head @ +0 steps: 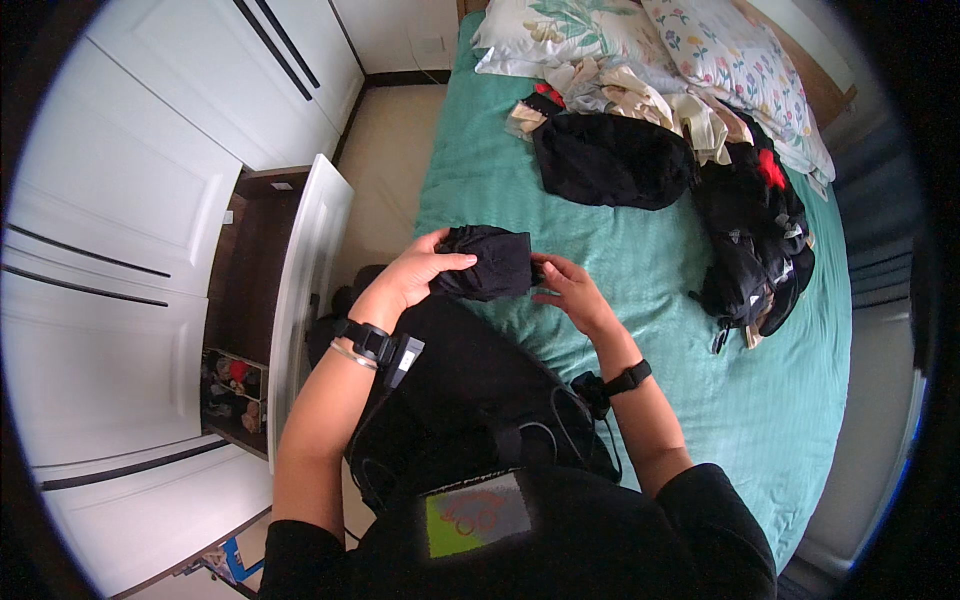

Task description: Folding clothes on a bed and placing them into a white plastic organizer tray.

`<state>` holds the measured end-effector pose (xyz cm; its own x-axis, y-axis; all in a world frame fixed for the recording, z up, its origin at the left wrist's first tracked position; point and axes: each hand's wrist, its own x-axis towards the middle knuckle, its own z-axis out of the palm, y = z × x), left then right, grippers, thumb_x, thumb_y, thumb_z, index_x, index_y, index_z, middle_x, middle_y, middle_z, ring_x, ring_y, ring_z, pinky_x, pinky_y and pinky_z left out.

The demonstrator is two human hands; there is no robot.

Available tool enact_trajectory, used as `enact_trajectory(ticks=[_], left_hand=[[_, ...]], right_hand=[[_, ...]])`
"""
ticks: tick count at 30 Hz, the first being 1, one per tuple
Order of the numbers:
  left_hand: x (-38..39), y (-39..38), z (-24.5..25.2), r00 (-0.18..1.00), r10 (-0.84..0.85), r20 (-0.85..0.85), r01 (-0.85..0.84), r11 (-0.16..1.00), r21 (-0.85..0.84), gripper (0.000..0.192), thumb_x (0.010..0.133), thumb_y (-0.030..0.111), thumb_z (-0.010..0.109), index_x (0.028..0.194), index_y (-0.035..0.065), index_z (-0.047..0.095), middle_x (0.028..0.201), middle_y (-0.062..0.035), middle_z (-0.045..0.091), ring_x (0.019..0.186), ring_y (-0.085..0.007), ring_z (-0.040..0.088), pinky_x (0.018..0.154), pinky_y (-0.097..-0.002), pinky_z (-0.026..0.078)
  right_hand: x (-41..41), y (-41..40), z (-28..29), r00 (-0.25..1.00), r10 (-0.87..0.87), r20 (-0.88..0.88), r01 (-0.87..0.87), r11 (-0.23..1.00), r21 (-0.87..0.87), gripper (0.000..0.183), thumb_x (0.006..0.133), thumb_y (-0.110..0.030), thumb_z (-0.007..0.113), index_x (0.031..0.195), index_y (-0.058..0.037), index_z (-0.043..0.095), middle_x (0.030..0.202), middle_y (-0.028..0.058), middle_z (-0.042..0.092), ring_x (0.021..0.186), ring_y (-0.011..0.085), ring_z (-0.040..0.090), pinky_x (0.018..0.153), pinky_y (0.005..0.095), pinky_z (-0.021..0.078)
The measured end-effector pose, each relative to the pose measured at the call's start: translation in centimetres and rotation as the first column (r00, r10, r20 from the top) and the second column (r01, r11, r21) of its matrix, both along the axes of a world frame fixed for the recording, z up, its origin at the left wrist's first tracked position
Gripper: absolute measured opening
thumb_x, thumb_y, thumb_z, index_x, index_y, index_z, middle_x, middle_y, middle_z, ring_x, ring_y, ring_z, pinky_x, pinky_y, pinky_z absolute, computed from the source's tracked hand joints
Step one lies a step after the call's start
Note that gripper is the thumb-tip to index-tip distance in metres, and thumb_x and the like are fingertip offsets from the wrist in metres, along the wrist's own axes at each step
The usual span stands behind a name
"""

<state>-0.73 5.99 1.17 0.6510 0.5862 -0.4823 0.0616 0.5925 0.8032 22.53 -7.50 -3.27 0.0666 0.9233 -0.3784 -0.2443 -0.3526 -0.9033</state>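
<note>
A folded black cloth garment (491, 262) is held up in front of me, over the near left edge of the bed. My left hand (420, 270) grips its left end, with the thumb lying on top and the fingers beneath. At the garment's right end is my right hand (566, 289), its fingers partly spread; the thumb and a fingertip seem to touch a dark edge there, but whether they pinch it is unclear. Farther up the bed lies a larger black cloth item (615, 161).
A green bedsheet (480, 150) covers the bed, with black garments (750, 240), pale clothes (637, 94) and pillows (727, 52) on it. At left, an open drawer (311, 300) juts from the white wardrobe (112, 187), holding a divided box (236, 382) of small clothes.
</note>
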Motion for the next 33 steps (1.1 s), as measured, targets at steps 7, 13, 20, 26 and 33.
enact_trajectory(ticks=[7, 13, 20, 26, 33], left_hand=[[1.4, -2.5, 2.1, 0.968, 0.005, -0.252, 0.047, 0.979, 0.197, 0.092, 0.073, 0.017, 0.079, 0.141, -0.0135, 0.026, 0.140, -0.0235, 0.042, 0.129, -0.0271, 0.042, 0.109, -0.0336, 0.032], [1.2, -2.6, 2.5, 0.991, -0.106, -0.083, 0.116, 0.985, 0.126, 0.090, 0.073, 0.017, 0.079, 0.142, -0.0098, 0.028, 0.140, -0.0196, 0.042, 0.128, -0.0261, 0.042, 0.108, -0.0343, 0.032], [1.8, -4.0, 5.6, 0.986, -0.120, 0.118, 0.119, 0.993, 0.021, 0.075, 0.076, 0.006, 0.073, 0.139, -0.0078, 0.035, 0.134, -0.0158, 0.048, 0.120, -0.0235, 0.049, 0.101, -0.0338, 0.041], [1.2, -2.6, 3.1, 0.996, -0.039, 0.083, 0.045, 0.996, -0.074, 0.064, 0.079, 0.001, 0.070, 0.135, -0.0090, 0.039, 0.125, -0.0161, 0.055, 0.113, -0.0247, 0.057, 0.098, -0.0368, 0.046], [0.4, -1.5, -1.9, 0.996, -0.082, -0.038, 0.082, 0.997, -0.009, 0.066, 0.078, 0.002, 0.069, 0.137, -0.0070, 0.040, 0.132, -0.0138, 0.052, 0.120, -0.0231, 0.052, 0.104, -0.0338, 0.040]], right_hand=[[0.1, 0.9, -2.2, 0.973, -0.074, 0.220, 0.067, 0.997, 0.036, 0.040, 0.089, -0.005, 0.059, 0.128, -0.0006, 0.050, 0.109, 0.0109, 0.063, 0.091, 0.0161, 0.061, 0.072, 0.0296, 0.0516], [-0.2, 0.5, -4.1, 0.979, -0.125, 0.161, 0.105, 0.986, 0.127, 0.036, 0.092, -0.015, 0.057, 0.125, -0.0012, 0.053, 0.111, 0.0102, 0.063, 0.092, 0.0169, 0.062, 0.077, 0.0302, 0.0510], [-0.9, 0.2, 0.9, 0.593, -0.029, -0.805, -0.059, 0.995, -0.079, 0.079, 0.090, -0.069, 0.036, 0.139, -0.0069, 0.043, 0.135, 0.0134, 0.053, 0.122, 0.0315, 0.051, 0.103, 0.0472, 0.0394], [2.9, -1.2, -1.6, 0.800, 0.016, -0.600, -0.056, 0.997, -0.048, 0.042, 0.084, -0.025, 0.073, 0.119, -0.0074, 0.058, 0.095, 0.0015, 0.064, 0.074, 0.0099, 0.056, 0.054, 0.0228, 0.0446], [4.3, -2.1, -1.7, 0.969, -0.221, -0.110, 0.212, 0.973, -0.086, 0.025, 0.081, -0.010, 0.074, 0.103, -0.0022, 0.065, 0.084, 0.0015, 0.063, 0.067, 0.0096, 0.057, 0.056, 0.0229, 0.0451]])
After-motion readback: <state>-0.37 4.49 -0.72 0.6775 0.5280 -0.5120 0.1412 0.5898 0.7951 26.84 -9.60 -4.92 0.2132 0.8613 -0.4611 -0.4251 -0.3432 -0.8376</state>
